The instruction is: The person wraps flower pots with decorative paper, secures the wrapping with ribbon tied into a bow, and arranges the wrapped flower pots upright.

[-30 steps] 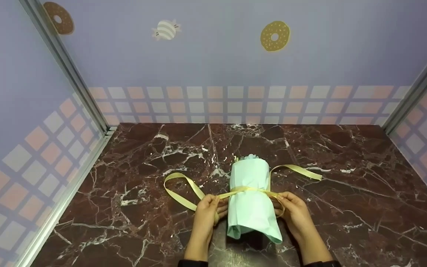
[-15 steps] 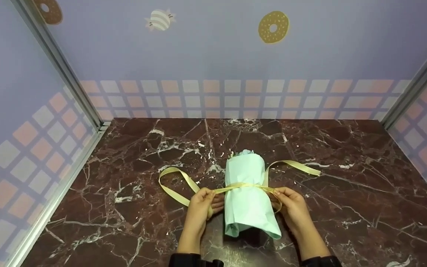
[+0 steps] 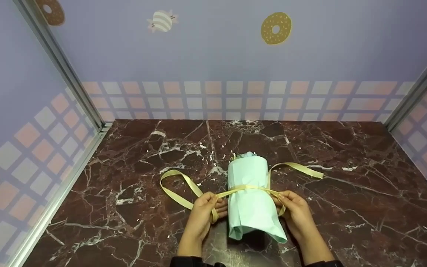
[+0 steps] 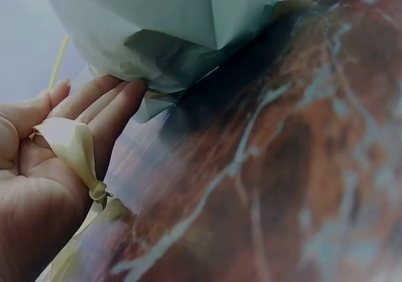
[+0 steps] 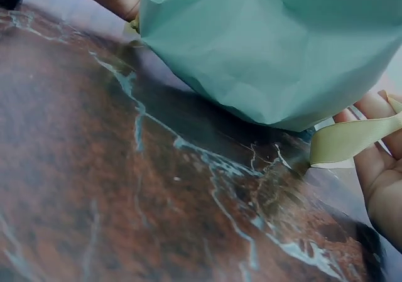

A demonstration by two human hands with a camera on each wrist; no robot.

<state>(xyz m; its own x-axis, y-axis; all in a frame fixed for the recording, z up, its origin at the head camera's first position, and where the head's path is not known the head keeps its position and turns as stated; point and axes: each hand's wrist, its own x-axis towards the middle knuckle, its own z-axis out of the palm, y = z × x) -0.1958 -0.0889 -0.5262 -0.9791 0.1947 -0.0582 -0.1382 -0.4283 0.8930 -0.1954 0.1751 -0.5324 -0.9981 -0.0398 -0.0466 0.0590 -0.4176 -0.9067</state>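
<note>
Little has moved: left hand (image 3: 201, 208) and right hand (image 3: 295, 207) still pinch the ribbon (image 3: 249, 187), keeping the bundle (image 3: 255, 215) cinched.

Veined marble tabletop (image 3: 347, 196), lilac wall (image 3: 213, 52), doughnut print (image 3: 267, 30), candy print (image 3: 162, 21), pink and white squares (image 3: 213, 88), grey corner post (image 3: 59, 65)

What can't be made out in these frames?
Head view: blue contents, mostly hidden by the paper wrap.
Head view: ribbon behind the wrap, hidden by it.
Head view: white specks on the tabletop, too small to identify.
Right wrist view: right hand, cut off by the right edge.
</note>
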